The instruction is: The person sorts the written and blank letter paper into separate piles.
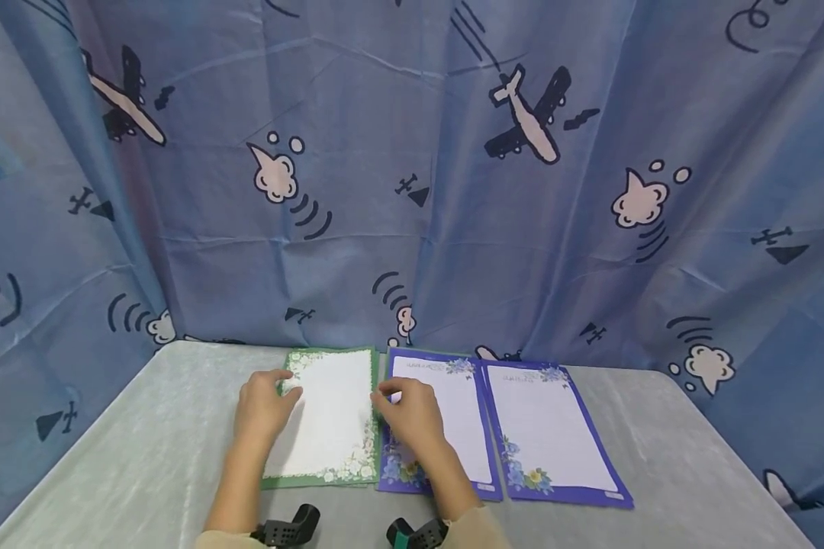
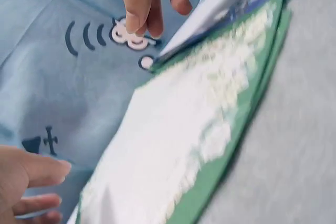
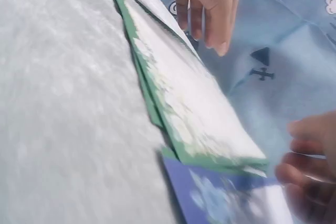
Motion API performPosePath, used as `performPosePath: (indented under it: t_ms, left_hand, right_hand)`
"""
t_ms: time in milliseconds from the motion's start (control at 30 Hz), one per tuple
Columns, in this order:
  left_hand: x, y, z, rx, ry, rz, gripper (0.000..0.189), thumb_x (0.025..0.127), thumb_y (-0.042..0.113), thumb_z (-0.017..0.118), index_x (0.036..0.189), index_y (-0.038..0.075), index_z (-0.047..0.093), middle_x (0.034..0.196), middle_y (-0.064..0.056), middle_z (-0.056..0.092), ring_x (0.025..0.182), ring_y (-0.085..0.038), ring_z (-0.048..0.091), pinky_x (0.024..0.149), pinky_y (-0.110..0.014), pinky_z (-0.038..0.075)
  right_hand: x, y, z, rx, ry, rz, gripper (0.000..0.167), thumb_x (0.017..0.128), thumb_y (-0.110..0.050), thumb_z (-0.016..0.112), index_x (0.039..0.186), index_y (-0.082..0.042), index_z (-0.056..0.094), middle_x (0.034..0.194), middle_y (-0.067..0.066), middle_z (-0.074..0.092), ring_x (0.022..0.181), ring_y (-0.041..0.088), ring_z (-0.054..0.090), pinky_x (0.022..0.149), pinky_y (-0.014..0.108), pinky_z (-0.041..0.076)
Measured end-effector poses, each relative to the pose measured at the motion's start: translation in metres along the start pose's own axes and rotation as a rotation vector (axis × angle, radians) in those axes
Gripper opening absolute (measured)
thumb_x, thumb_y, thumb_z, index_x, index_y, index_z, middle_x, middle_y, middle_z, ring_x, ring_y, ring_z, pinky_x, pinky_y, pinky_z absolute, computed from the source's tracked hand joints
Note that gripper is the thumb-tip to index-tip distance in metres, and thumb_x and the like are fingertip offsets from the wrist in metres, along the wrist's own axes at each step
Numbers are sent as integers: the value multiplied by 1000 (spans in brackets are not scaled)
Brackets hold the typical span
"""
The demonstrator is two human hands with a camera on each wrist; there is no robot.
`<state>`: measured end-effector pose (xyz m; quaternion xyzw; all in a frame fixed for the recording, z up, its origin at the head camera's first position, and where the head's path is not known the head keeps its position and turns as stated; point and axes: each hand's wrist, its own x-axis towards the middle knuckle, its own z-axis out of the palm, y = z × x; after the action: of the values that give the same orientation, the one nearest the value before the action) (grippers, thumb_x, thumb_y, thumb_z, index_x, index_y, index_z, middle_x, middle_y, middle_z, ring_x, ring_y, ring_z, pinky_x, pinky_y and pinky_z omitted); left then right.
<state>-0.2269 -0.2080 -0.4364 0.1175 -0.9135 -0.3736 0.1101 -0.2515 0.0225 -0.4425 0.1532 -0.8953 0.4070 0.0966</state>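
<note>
A white paper sheet with a green floral border lies on the table, on top of at least one more green-edged sheet. At its upper left edge is my left hand, thumb and fingers apart; the left wrist view shows nothing in its grasp. My right hand is by the green sheet's right edge, over the middle purple-bordered sheet. Its fingers are loosely bent and hold nothing in the right wrist view. Another purple-bordered sheet with blue flowers lies to the right.
A pale cloth-covered table bears the sheets side by side. Behind it hangs a blue curtain printed with planes and clouds. Black devices are worn on both wrists.
</note>
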Motion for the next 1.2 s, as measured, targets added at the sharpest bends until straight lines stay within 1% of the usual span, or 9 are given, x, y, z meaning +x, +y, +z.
performPosePath:
  t_ms: [100,267,400,533,667,767,933,1000,1200]
  left_hand:
    - [-1,13,2,-29,-32,36,40,96,19,66,132,2,65,137,-25,61,123,-46,59,95,-58,51]
    - [-6,31,11,-64,-71,105,35,96,19,66,127,3,68,124,-17,70,108,-35,68,88,-50,54]
    - [-10,41,24,-68,-66,152,30,94,18,68,120,5,72,115,-13,75,98,-27,71,82,-45,55]
    - [-13,51,41,-102,-96,185,26,93,18,69,117,7,74,111,-9,76,93,-21,71,77,-40,56]
    - [-17,56,57,-129,-121,197,23,94,18,68,114,8,75,107,-6,76,90,-18,70,75,-37,56]
    - [-20,58,64,-133,-130,202,22,94,17,67,113,8,76,106,-6,77,90,-18,70,75,-37,56]
    - [-26,63,71,-139,-161,229,21,94,16,68,112,8,76,105,-6,77,90,-19,71,74,-37,57]
    - [-28,65,75,-128,-161,239,20,94,16,69,111,8,76,104,-5,77,89,-17,71,75,-36,57]
    - [-35,69,90,-94,-159,296,21,92,14,72,111,5,76,93,-6,74,74,-11,60,65,-30,50]
  right_hand:
    - [-2,3,-12,15,-20,4,21,93,-23,71,105,-7,79,99,7,78,65,7,63,57,23,50]
    - [-10,18,-30,-22,-17,-8,18,92,-21,72,101,-7,79,96,7,79,69,12,68,59,24,52]
    - [-20,35,-40,-44,23,17,14,89,-17,74,97,-7,80,92,5,79,71,11,69,62,22,52]
    - [-27,48,-55,-58,74,81,13,89,-17,75,97,-10,80,91,2,79,72,8,66,64,23,50]
    - [-32,58,-73,-49,134,139,13,89,-17,74,97,-10,81,88,3,78,68,8,63,60,23,48]
    - [-37,67,-82,-74,185,148,13,89,-16,74,98,-8,80,82,4,75,66,9,58,60,23,44]
    - [-48,82,-82,-164,284,150,13,86,-12,75,97,-8,80,78,4,70,69,11,54,65,27,42]
    - [-51,87,-78,-182,307,136,12,86,-11,75,97,-9,80,83,5,72,73,14,57,69,31,45]
    - [-52,93,-67,-204,346,98,16,83,-11,77,99,-8,79,99,11,76,87,25,65,80,44,50]
